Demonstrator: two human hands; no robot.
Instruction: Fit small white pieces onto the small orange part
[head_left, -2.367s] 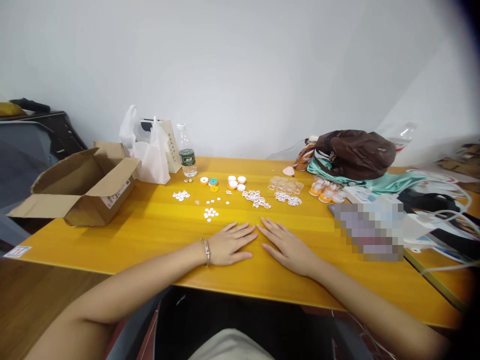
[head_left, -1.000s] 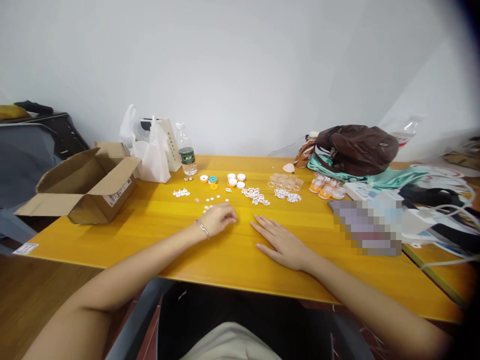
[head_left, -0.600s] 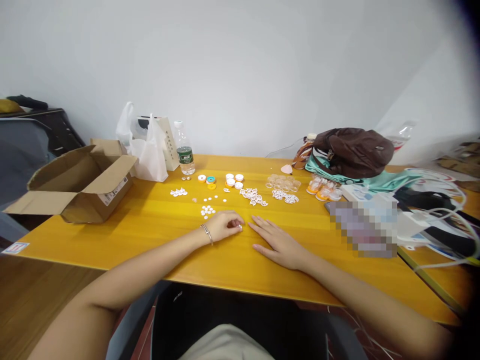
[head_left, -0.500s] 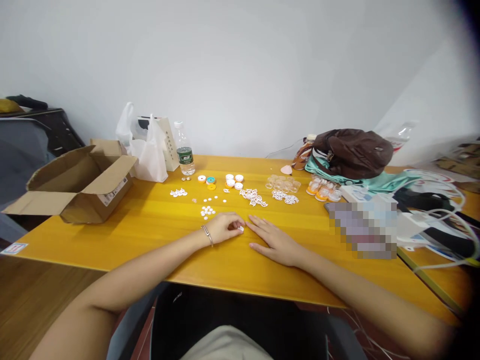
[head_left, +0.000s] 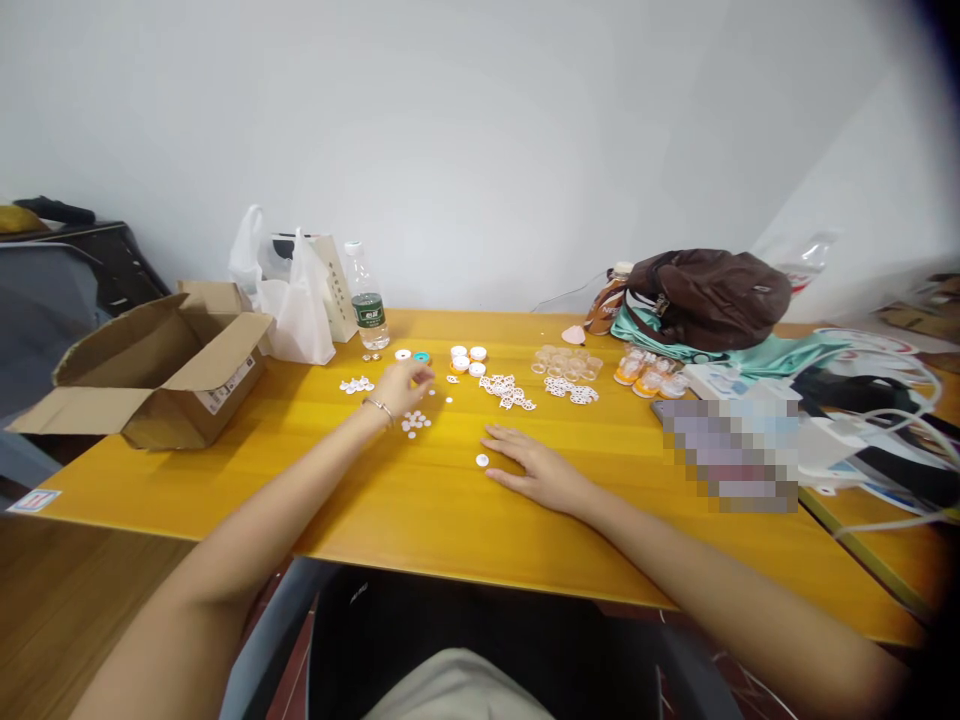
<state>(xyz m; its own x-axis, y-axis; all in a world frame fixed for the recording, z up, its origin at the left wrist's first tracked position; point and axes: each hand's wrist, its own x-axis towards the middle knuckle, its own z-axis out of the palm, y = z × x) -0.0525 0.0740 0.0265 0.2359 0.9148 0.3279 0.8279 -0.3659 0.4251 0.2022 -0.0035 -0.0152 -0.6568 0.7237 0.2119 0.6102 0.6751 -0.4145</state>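
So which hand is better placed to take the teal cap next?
Left, most likely: the left hand is just in front of the teal cap, while the right hand lies palm down farther away, beside a lone white disc.

Soft even light, faint sheen on table (head_left: 450,520), black right corners, pixelated patch (head_left: 731,455) at right

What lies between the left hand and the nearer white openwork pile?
In the head view, one small white piece lies there, with white round caps behind and a white disc in front.

Left grip (head_left: 407,383), loosely curled, reaches farther forward than the palm-down right grip (head_left: 538,470).
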